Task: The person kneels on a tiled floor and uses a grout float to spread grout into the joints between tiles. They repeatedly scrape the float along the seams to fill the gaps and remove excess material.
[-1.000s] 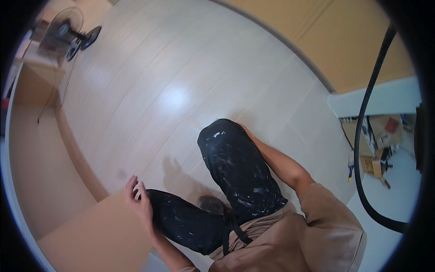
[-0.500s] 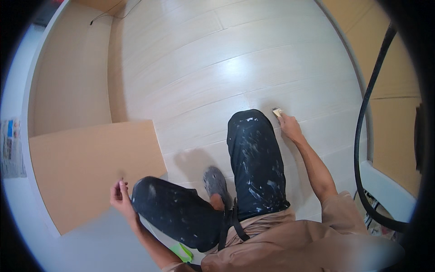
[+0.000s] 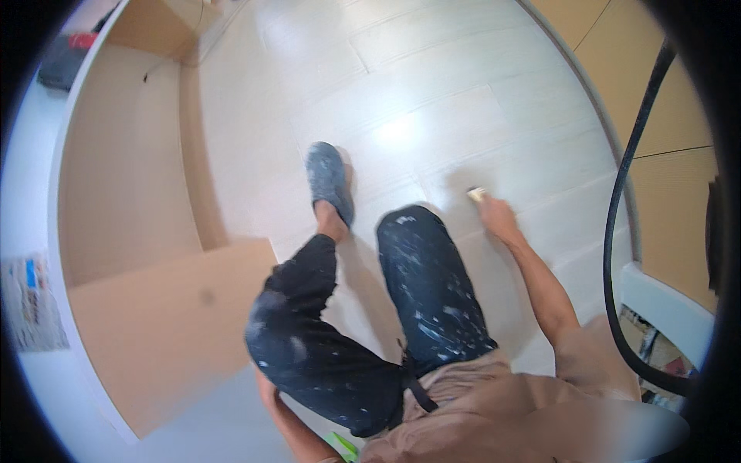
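- The right hand (image 3: 500, 219) is gripping a small pale tool (image 3: 478, 196), dark-tipped!
- It's sitting low by the floor (image 3: 255, 131), just right of the right knee (image 3: 413, 225).
- The left hand (image 3: 265, 383) is mostly hiding behind the left knee (image 3: 270, 332); its grip I cannot tell.
- A grey shoe (image 3: 327, 171) is standing ahead.

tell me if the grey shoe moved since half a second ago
Yes, forward: half a second ago the grey shoe sat lower in the view than the upper right corner of the brown panel; now it is above that corner.
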A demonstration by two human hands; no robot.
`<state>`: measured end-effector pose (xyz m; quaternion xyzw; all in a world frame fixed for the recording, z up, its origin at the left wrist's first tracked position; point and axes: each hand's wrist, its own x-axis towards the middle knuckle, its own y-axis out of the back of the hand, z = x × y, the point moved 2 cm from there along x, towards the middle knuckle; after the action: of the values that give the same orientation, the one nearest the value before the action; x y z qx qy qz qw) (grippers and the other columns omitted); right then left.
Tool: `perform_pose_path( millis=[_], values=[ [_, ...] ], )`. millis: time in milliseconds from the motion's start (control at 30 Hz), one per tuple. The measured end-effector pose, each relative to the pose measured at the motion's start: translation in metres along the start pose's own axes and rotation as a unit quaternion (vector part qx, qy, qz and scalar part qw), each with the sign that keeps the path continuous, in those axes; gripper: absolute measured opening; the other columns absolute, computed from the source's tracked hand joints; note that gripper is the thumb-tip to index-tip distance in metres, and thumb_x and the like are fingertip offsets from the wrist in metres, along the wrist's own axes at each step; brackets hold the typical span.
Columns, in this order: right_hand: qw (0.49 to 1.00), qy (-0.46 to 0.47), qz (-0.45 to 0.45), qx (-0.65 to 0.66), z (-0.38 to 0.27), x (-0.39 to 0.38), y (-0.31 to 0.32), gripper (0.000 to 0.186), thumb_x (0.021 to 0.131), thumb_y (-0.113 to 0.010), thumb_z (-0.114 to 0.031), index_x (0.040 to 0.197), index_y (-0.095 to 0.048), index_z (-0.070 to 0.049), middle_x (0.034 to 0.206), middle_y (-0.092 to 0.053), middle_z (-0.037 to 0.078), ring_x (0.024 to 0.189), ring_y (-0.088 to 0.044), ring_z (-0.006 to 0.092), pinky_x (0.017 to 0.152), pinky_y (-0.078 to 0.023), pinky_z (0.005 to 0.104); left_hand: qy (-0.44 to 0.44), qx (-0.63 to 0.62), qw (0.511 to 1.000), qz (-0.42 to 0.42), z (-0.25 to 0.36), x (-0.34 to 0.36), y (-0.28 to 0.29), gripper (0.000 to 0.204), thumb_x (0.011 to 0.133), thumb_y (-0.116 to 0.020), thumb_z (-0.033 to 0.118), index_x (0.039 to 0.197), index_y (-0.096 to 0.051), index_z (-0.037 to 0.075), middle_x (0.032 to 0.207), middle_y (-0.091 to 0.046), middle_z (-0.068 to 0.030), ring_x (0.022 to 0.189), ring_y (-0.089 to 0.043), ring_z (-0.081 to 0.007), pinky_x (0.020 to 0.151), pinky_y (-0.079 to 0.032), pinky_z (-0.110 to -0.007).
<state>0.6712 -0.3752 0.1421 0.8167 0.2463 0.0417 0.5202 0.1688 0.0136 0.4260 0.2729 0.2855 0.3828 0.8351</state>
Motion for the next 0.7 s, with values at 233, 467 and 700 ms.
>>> perform_pose_path(
  millis=[233,467,700],
  values=[
    [0.984,-0.17,0.056,-0.002,-0.006,-0.053,0.01,0.034,0.1,-0.052,-0.024,0.126,-0.062,-0.007,0.085,-0.069,0.027,0.081,-0.067,0.0465,0.074,-0.053,0.0578,-0.144,0.208,0.967,0.011,0.053,0.218,-0.029,0.027,0.086,-0.076,0.018,0.106,-0.068,0.001,0.1,-0.062,-0.0113,0.089,-0.061,-0.0223,0.069,-0.054,-0.033],
    [0.986,-0.121,-0.106,-0.035,0.027,-0.039,0.042,0.028,0.1,-0.052,-0.027,0.119,-0.062,-0.009,0.091,-0.069,0.022,0.087,-0.068,0.0408,0.077,-0.053,0.055,-0.398,0.293,0.841,-0.221,0.219,0.457,-0.238,0.038,0.083,-0.077,0.015,0.118,-0.066,0.005,0.11,-0.057,-0.0173,0.096,-0.06,-0.0301,0.078,-0.054,-0.039],
    [0.947,-0.318,0.022,-0.033,0.061,-0.104,0.162,0.035,0.098,-0.057,-0.033,0.118,-0.062,-0.005,0.1,-0.07,0.022,0.097,-0.068,0.0401,0.085,-0.055,0.0497,-0.618,0.478,0.512,-0.357,0.373,0.422,-0.483,0.045,0.079,-0.079,0.02,0.12,-0.066,0.005,0.117,-0.061,-0.0269,0.117,-0.056,-0.0415,0.102,-0.047,-0.045]
  ],
)
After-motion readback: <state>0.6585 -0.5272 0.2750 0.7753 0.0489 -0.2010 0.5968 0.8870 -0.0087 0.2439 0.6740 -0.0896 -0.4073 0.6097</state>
